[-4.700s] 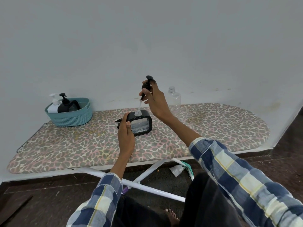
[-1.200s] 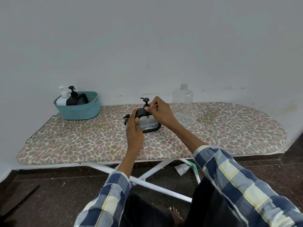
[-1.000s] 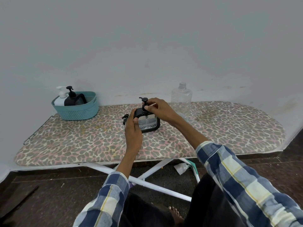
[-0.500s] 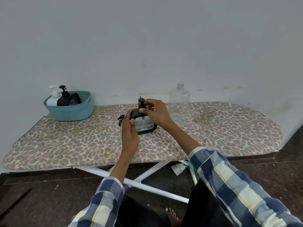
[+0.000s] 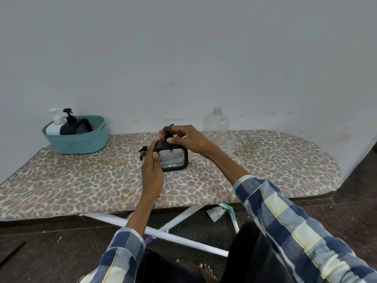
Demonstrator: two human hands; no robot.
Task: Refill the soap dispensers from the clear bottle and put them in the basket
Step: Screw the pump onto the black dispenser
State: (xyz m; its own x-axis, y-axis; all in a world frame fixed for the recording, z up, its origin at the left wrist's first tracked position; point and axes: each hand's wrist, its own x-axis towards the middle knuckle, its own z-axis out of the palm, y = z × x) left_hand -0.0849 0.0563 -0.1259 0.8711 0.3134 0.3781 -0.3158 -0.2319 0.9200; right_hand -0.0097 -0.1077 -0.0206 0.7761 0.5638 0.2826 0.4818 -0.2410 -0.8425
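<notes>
A square black soap dispenser (image 5: 173,159) with a clear front stands on the ironing board (image 5: 81,180). My left hand (image 5: 152,168) grips its left side. My right hand (image 5: 183,137) pinches the black pump head (image 5: 168,131) on top of it. The clear bottle (image 5: 216,126) stands uncapped just behind my right hand. At the back left, the teal basket (image 5: 81,142) holds a white dispenser (image 5: 55,124) and a black dispenser (image 5: 70,125).
Another small black pump (image 5: 143,152) shows just left of my left hand, its lower part hidden. The board runs along a grey wall. White board legs (image 5: 163,233) cross below the front edge, over a dark floor.
4.7 s ago my right hand held the pump lifted above the dispenser. It came down onto the dispenser's top, and both hands have stayed on the dispenser since.
</notes>
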